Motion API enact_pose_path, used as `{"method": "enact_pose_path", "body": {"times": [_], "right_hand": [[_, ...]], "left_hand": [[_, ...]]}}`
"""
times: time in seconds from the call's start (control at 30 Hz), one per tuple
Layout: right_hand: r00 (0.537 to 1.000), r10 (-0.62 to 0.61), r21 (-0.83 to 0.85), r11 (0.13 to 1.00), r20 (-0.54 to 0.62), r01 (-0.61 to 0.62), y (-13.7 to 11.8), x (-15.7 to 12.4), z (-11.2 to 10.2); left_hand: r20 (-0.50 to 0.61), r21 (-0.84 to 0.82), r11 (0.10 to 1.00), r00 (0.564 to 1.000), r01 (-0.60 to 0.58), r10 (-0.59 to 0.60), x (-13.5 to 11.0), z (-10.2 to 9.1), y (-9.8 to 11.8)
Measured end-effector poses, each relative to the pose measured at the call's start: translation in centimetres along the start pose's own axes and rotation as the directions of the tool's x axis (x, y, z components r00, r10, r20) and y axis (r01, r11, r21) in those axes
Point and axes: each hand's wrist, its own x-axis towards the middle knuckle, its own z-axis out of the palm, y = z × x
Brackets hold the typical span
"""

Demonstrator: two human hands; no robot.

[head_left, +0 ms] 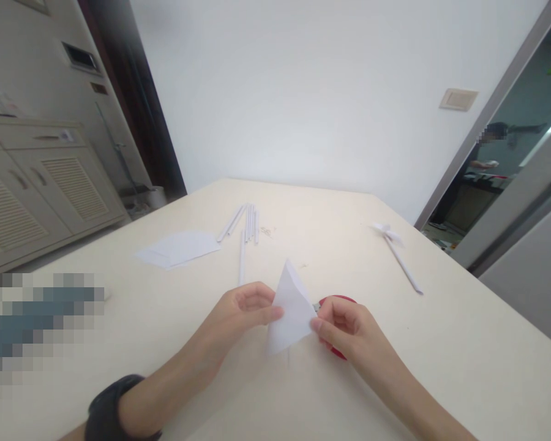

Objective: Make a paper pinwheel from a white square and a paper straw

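A folded sheet of white paper (290, 312), roughly triangular with its point upward, is held up over the table between both hands. My left hand (250, 309) pinches its left edge, thumb on the near face. On the lower right edge, my right hand (344, 324) pinches the paper between thumb and fingers. Partly hidden behind my right hand lies a pair of scissors with red handles (338, 353). Just beyond my left hand, a single white paper tube (242, 257) lies on the table.
Several white paper tubes (250, 222) lie toward the back of the cream table (321, 214). Left of them is a small stack of white paper sheets (181, 248). A paper pinwheel on a stick (401, 263) rests at the right. Another person (480, 156) stands beyond the doorway.
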Motion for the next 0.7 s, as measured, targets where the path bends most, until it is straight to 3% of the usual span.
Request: {"method": "enact_pose_path", "body": {"times": [0.43,0.6,0.7], "right_hand": [[1.0,-0.001,0.024,1.0,-0.019,0.002,-0.5,-0.5,0.2],[0.999,-0.031,0.098,0.995,-0.044,0.036,-1.0,-0.6,0.1],[0.999,-0.029,0.102,0.994,-0.046,0.033,-1.2,-0.6,0.0]], "left_hand": [[-0.052,0.083,0.996,0.999,0.012,-0.008,0.2,0.1,0.1],[0.129,0.012,0.994,0.986,0.109,-0.109,-0.1,0.5,0.8],[0.144,-0.031,0.991,0.982,0.13,-0.124,-0.3,0.6,1.3]]}}
